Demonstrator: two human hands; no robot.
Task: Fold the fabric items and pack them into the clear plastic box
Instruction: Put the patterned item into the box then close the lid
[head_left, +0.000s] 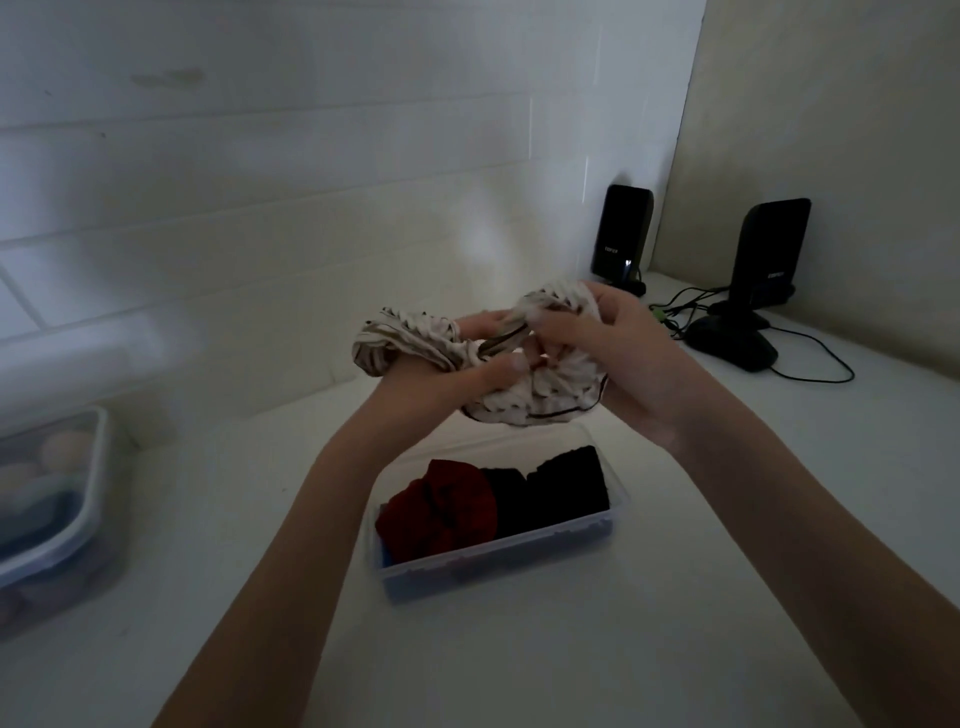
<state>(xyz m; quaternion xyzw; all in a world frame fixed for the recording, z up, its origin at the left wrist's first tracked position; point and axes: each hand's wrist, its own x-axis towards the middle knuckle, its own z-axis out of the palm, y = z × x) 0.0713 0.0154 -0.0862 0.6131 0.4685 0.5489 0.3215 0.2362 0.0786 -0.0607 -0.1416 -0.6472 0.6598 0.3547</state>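
Note:
I hold a bunched cream fabric item with dark stripes (524, 402) in the air above the clear plastic box (498, 564). My left hand (457, 374) grips its left part from below, and a loop of it hangs over that hand. My right hand (623, 364) clutches its right part. The box stands open on the white table and holds a red fabric item (436, 512) on its left and black fabric items (550, 488) on its right. Something blue shows at the box's lower left corner.
A second clear box (78, 499) with a lid and pale round things inside stands at the left edge. Two black speakers (621, 234) (769, 254) stand at the back right by the walls. A dark mouse (732, 345) and cables lie beside them.

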